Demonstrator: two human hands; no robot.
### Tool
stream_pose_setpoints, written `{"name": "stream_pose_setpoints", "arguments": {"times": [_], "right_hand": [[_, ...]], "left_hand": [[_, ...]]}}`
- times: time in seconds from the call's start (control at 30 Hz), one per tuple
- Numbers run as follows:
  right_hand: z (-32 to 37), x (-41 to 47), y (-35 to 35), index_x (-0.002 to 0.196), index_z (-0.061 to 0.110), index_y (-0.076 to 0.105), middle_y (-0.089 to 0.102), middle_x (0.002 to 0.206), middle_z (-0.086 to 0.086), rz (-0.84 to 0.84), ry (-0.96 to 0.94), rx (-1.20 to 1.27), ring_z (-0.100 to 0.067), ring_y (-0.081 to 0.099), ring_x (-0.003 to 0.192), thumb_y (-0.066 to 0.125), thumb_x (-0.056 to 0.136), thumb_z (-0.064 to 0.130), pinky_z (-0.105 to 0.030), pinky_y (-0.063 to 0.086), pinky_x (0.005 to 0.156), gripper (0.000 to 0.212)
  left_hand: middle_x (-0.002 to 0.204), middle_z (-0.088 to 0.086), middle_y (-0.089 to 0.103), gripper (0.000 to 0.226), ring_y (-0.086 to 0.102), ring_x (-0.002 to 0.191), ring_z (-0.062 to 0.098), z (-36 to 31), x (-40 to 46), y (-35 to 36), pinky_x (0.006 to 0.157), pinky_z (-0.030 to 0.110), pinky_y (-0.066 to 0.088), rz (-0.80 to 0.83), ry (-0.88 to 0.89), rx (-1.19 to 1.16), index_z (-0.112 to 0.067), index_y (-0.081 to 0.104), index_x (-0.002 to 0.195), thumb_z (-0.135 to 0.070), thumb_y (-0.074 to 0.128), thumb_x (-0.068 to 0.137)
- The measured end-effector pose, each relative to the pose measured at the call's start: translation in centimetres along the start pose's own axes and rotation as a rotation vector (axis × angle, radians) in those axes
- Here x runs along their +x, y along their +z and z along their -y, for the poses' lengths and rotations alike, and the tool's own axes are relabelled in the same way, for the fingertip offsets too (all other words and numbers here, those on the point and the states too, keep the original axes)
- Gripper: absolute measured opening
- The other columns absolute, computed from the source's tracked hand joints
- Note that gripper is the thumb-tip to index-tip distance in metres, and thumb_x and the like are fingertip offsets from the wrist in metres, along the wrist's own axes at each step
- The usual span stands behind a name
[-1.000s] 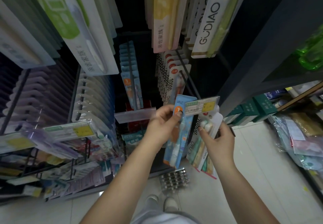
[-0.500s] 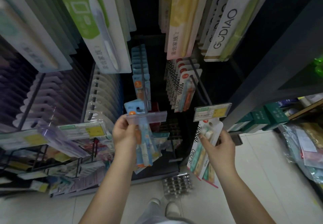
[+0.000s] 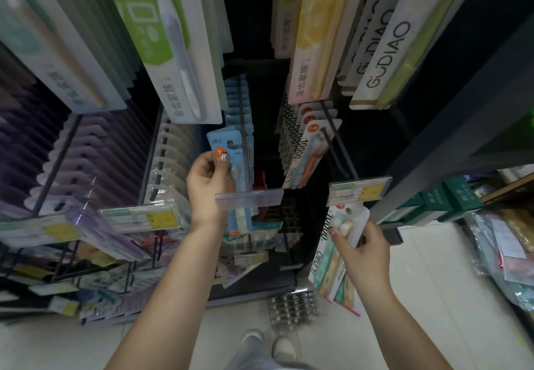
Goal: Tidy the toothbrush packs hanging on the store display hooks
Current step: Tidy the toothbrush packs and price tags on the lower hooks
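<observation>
My left hand point(image 3: 206, 184) grips a blue toothbrush pack point(image 3: 224, 145) with an orange dot near its top, held up beside the centre display hook point(image 3: 244, 126) where several matching blue packs point(image 3: 239, 100) hang. A clear empty label strip point(image 3: 248, 198) fronts that hook and hides the pack's middle. My right hand point(image 3: 359, 251) holds a white GUDIAO multi-brush pack point(image 3: 329, 271) by its upper part, just below the yellow price tag point(image 3: 359, 190) of the right hook point(image 3: 336, 150). Several white "10000" packs point(image 3: 306, 150) hang on that right hook.
Larger toothbrush packs point(image 3: 170, 51) hang on the upper hooks close overhead. Rows of purple and clear packs point(image 3: 95, 161) fill the left hooks. A dark shelf upright point(image 3: 450, 126) stands at right, green boxes point(image 3: 445, 196) beyond it. My shoes point(image 3: 268, 346) stand on the tiled floor.
My left hand carried the blue pack leftward from the right hook's tag, then raised it up behind the clear strip to the centre hook. My right hand barely moved, keeping hold of the white pack.
</observation>
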State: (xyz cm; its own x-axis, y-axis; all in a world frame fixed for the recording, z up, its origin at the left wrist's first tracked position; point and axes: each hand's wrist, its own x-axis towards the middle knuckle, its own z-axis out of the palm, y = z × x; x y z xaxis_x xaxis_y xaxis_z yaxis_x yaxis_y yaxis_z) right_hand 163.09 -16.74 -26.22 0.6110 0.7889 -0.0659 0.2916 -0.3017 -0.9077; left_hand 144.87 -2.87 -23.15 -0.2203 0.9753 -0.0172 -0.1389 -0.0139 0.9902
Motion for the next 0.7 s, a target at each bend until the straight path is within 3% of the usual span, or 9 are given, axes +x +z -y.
{"name": "stream_pose_setpoints", "arguments": {"times": [0.27,0.37,0.57,0.7], "right_hand": [[-0.1,0.2,0.2,0.082,0.042,0.053,0.063,0.092,0.002,0.02,-0.006,0.008,-0.009,0.061,0.086,0.071,0.077,0.013,-0.036,0.052,0.077,0.034],[0.1,0.4,0.4,0.083,0.042,0.053,0.064,0.092,0.002,0.028,-0.027,0.034,-0.007,0.061,0.088,0.071,0.077,0.012,-0.035,0.052,0.079,0.036],[0.1,1.3,0.9,0.086,0.04,0.055,0.064,0.095,0.002,0.048,-0.039,0.045,-0.014,0.062,0.092,0.072,0.075,0.014,-0.038,0.052,0.084,0.033],[0.5,1.9,1.2,0.087,0.037,0.054,0.063,0.095,0.009,0.092,-0.01,0.09,-0.005,0.06,0.091,0.071,0.076,0.013,-0.036,0.051,0.085,0.031]], "left_hand": [[0.073,-0.005,0.058,0.02,0.055,0.068,0.003,1.2,1.2,-0.4,0.065,0.02,0.045,0.163,0.139,0.195,-0.025,0.058,0.076,-0.012,0.053,0.091],[0.074,-0.002,0.058,0.02,0.056,0.073,0.014,1.4,1.5,-0.4,0.066,0.029,0.046,0.222,0.175,0.26,-0.024,0.057,0.076,-0.013,0.052,0.092],[0.077,0.001,0.059,0.016,0.055,0.07,0.007,1.2,2.3,-0.5,0.06,0.016,0.046,0.312,0.159,0.264,-0.016,0.058,0.082,-0.01,0.048,0.093],[0.093,0.005,0.062,0.01,0.058,0.083,0.001,2.0,2.4,-0.7,0.073,0.018,0.047,0.286,0.222,0.293,-0.015,0.06,0.092,-0.011,0.05,0.092]]}}
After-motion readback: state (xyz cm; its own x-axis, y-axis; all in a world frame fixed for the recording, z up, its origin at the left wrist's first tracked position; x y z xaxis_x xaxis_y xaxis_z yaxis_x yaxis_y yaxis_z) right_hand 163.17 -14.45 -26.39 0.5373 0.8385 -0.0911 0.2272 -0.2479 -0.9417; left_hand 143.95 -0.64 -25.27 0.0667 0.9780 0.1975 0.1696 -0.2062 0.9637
